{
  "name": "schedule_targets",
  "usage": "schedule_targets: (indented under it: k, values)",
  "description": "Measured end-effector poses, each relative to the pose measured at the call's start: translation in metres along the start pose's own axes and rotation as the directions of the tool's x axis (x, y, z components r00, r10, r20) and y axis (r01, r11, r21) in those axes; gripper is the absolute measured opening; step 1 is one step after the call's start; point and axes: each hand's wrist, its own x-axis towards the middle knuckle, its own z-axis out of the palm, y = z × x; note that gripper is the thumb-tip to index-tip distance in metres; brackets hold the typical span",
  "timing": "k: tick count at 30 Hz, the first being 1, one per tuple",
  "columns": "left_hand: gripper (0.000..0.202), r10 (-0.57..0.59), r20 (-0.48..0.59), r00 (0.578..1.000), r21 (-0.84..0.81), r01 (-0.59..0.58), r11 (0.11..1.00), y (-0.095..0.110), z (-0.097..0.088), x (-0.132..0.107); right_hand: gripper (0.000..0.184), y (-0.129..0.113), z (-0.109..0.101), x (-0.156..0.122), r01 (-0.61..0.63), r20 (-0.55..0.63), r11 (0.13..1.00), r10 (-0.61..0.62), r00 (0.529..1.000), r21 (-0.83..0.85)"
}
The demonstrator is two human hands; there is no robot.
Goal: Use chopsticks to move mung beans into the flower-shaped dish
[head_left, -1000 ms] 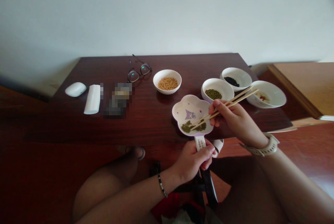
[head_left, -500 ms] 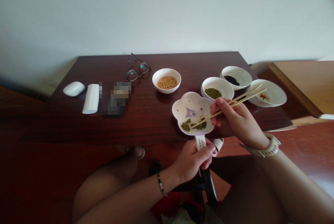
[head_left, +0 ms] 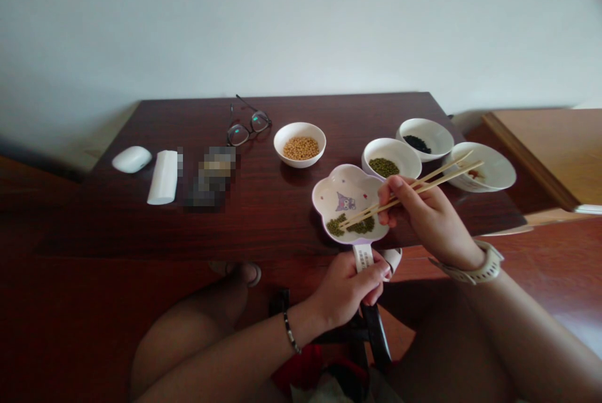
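One dark brown counter (head_left: 263, 202) stands against the pale wall (head_left: 301, 27), and it carries most of the things. Next in size is a light wooden piece of furniture (head_left: 550, 149) at the right. Then comes a flower-shaped dish (head_left: 329, 193) with lilac rim, which is at the near edge of the counter; I cannot tell if it rests there or is lifted a little. Of the four white bowls, the widest bowl (head_left: 498, 168) is at the far right; beside it are a bowl with black beans (head_left: 437, 136) and a bowl with green beans (head_left: 399, 151), and well apart to the left is a bowl with yellow beans (head_left: 301, 130). The left hand (head_left: 345, 287) has its grip closed around the labelled handle (head_left: 363, 257) of the dish. The right hand (head_left: 426, 215) has its grip pinched on two chopsticks (head_left: 449, 177), whose tips point down into the dish, close together. Behind, to the left, lie the glasses (head_left: 239, 134). Smallest are the green beans in the dish, gathered in two little heaps: the left heap (head_left: 333, 225) and the right heap (head_left: 363, 226), with the tips between them.
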Motion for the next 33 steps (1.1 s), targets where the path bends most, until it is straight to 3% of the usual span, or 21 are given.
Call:
schedule_targets:
  k: [21, 33]
  values:
    - [0.038, -0.003, -0.016, 1.000, 0.001, 0.003, 1.000, 0.000, 0.003, 0.002, 0.042, 0.000, 0.007, -0.002, 0.042, 0.060, 0.994, -0.036, 0.998, -0.104]
    - [0.036, 0.011, 0.001, 1.000, 0.005, -0.011, 1.000, 0.004, 0.002, 0.003, 0.042, -0.005, 0.010, -0.007, 0.026, -0.008, 1.000, -0.026, 1.000, -0.002]
